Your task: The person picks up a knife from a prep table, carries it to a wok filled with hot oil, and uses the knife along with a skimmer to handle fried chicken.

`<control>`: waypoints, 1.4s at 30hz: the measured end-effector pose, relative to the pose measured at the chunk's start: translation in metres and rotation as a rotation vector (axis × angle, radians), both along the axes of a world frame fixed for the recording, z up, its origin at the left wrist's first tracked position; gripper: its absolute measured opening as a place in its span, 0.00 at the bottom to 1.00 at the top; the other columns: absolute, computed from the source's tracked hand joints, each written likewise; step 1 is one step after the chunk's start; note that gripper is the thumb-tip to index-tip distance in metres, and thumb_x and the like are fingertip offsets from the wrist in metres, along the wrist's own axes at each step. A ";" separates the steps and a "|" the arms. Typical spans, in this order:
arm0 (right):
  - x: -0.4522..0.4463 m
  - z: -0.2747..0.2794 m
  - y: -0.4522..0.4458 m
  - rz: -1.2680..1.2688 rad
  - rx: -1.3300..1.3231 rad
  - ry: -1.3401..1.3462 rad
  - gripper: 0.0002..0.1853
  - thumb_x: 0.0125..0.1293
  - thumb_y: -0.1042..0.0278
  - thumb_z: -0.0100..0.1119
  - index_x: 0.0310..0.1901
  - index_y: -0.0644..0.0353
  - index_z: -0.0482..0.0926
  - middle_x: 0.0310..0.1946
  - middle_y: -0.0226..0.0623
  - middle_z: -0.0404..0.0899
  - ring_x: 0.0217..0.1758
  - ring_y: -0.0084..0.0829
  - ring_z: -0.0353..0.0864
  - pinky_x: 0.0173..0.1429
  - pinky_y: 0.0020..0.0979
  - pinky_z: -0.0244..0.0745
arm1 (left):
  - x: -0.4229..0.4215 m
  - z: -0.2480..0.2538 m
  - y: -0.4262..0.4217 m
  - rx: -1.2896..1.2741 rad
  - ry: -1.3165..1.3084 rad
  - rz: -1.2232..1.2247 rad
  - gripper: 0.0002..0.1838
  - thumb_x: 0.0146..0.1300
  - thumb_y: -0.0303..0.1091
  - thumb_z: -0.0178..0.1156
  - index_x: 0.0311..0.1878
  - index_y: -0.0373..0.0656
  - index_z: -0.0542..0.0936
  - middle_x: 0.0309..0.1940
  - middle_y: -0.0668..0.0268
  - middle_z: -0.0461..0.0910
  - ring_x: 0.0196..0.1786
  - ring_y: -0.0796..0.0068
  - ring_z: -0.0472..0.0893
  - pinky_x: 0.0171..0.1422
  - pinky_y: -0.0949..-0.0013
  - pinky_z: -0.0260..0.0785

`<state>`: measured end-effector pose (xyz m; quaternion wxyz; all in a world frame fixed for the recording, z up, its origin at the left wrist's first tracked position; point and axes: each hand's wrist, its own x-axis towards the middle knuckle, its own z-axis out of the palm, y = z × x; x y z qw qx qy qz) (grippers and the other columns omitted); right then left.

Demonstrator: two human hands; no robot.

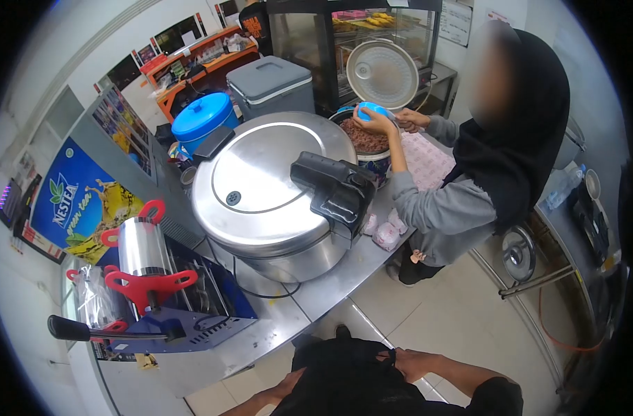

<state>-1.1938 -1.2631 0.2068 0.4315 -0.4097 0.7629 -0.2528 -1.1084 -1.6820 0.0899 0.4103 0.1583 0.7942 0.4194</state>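
Observation:
At the bottom of the head view, my left hand [289,382] rests against the side of my black clothing [344,381]; its fingers are hidden by the cloth. On the other side of my waist, my right hand [415,363] has its fingers curled at a dark edge of the same clothing. In front of me on the metal counter [275,322] stands a large steel rice cooker [271,187] with its lid down and a black latch handle [337,194]. Both my hands are apart from it.
A cup sealing machine [171,298] with film rolls stands left. At right, a co-worker [462,187] holds a blue bowl [374,109] over an open pot of brownish-red rice [365,136]. Wrapped packets [386,234] lie on the counter. A round stool [519,254] stands farther right.

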 end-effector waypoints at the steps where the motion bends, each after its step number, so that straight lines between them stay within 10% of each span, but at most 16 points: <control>1: 0.000 -0.001 0.002 0.016 0.008 0.009 0.44 0.50 0.66 0.63 0.70 0.55 0.54 0.71 0.48 0.51 0.64 0.51 0.61 0.68 0.45 0.59 | 0.003 -0.005 0.000 0.016 0.027 0.003 0.42 0.62 0.48 0.58 0.72 0.38 0.51 0.69 0.46 0.55 0.71 0.49 0.57 0.75 0.58 0.50; 25: -0.005 -0.004 0.005 0.065 0.067 0.010 0.46 0.53 0.57 0.63 0.71 0.57 0.51 0.71 0.50 0.50 0.67 0.52 0.58 0.71 0.45 0.56 | -0.014 0.049 0.002 -0.040 -0.040 -0.139 0.50 0.57 0.52 0.60 0.73 0.38 0.44 0.73 0.48 0.43 0.72 0.48 0.52 0.75 0.57 0.48; 42: -0.002 -0.041 0.012 0.081 -0.142 0.073 0.43 0.55 0.56 0.63 0.69 0.59 0.55 0.69 0.55 0.52 0.70 0.54 0.54 0.72 0.46 0.52 | 0.006 -0.019 -0.011 -0.075 0.089 -0.115 0.44 0.59 0.45 0.58 0.72 0.39 0.49 0.72 0.47 0.47 0.71 0.48 0.56 0.75 0.58 0.49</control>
